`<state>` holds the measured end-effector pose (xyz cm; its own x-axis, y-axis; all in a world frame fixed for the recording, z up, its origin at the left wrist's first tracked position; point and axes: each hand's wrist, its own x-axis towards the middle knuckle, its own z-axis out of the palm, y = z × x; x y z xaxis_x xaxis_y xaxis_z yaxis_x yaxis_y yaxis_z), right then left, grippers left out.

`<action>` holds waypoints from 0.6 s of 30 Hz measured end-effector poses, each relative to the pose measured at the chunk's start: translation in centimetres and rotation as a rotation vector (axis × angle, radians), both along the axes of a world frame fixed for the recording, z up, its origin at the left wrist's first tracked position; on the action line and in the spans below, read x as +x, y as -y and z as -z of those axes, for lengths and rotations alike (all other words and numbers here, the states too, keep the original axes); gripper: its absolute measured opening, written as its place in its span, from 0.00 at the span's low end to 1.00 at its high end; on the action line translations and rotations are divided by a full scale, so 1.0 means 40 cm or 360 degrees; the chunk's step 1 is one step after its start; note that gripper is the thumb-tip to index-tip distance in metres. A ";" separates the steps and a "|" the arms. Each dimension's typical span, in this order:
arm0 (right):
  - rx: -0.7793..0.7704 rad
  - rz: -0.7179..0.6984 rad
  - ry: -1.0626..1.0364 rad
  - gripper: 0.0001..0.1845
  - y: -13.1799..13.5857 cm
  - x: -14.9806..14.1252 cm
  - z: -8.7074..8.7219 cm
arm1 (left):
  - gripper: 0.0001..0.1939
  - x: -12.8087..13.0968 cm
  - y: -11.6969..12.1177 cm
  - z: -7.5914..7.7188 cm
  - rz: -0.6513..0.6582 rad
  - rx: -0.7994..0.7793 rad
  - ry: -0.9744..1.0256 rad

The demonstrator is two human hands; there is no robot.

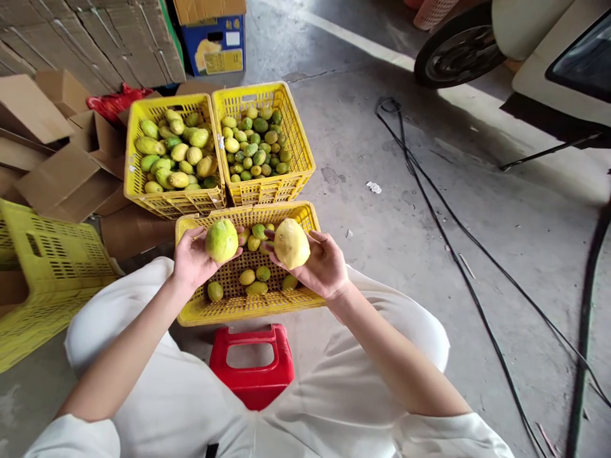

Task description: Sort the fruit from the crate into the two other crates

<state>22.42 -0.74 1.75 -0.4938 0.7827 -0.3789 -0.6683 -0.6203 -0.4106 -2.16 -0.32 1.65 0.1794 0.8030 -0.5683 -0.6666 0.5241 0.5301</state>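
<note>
A green-yellow lemon (221, 240) rests in my left hand (189, 259), with the fingers curled under and around it. My right hand (328, 266) cradles a larger, pale yellow lemon (291, 244). Both hands are held over a low yellow crate (205, 315) between my knees. Inside it lie several small green and yellow lemons (256, 288), some partly hidden by my hands.
Behind stand two yellow crates, the left with larger lemons (179, 152), the right with smaller, greener ones (258, 143). A red stool (252, 381) is under me. Cardboard (62, 178) and another yellow crate (62, 280) lie left; a black cable (458, 248) runs right.
</note>
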 end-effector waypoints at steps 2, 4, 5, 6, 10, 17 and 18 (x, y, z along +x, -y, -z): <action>0.0023 0.0029 -0.0009 0.20 -0.002 0.002 -0.009 | 0.17 -0.002 -0.003 -0.008 -0.0057 0.0024 -0.0002; 0.0000 0.0023 -0.0009 0.19 -0.003 0.003 -0.004 | 0.15 0.001 -0.005 -0.007 -0.0060 0.0039 -0.0032; -0.0023 0.0016 -0.0014 0.19 -0.002 0.002 0.003 | 0.15 0.004 -0.005 -0.003 -0.0044 0.0041 -0.0048; -0.0046 0.0014 -0.0027 0.19 -0.001 0.000 0.012 | 0.15 0.008 -0.003 0.003 -0.0019 0.0039 -0.0057; -0.0151 -0.0008 -0.0068 0.22 0.009 -0.012 0.050 | 0.18 0.026 0.008 0.033 0.0110 0.0012 -0.0047; -0.0171 -0.0026 -0.0003 0.19 0.006 -0.009 0.025 | 0.18 0.031 0.015 -0.006 0.0059 -0.0033 0.0144; -0.0147 -0.0011 -0.0016 0.21 0.004 -0.007 0.017 | 0.17 0.028 0.014 -0.013 0.0054 -0.0022 0.0151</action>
